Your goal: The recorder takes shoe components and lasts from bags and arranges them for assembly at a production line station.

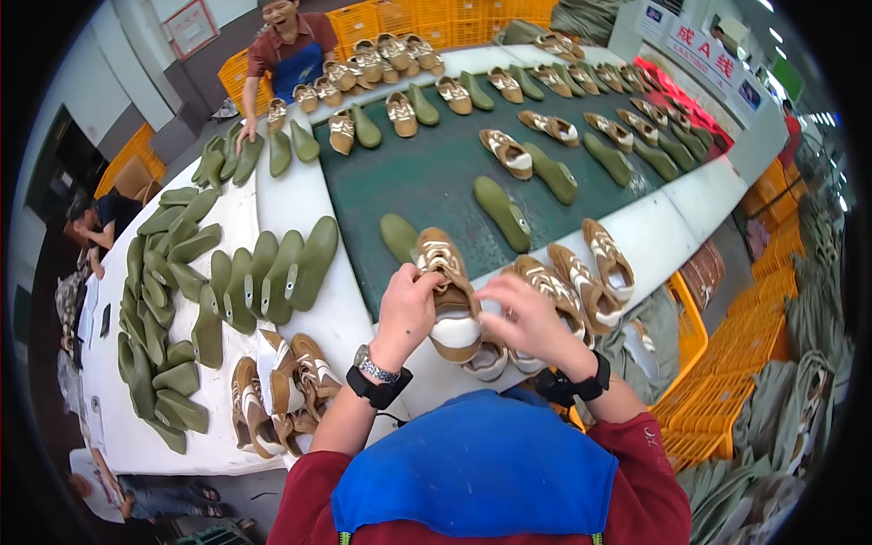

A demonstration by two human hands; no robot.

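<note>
My left hand pinches the laced front of a brown and white sneaker, held at the table's near edge with its toe away from me and its white heel toward me. Close to the right side of its collar, my right hand has its fingers curved and apart; whether they touch the shoe I cannot tell. A green shoe last lies just beyond the toe, partly hidden by it. Another last rests farther right on the green belt. Beside my right hand stand several similar sneakers.
Many green lasts cover the white table on the left, with more sneakers near my left forearm. Shoes and lasts line the green belt. Across the table, a co-worker reaches toward lasts. Orange crates stand at right.
</note>
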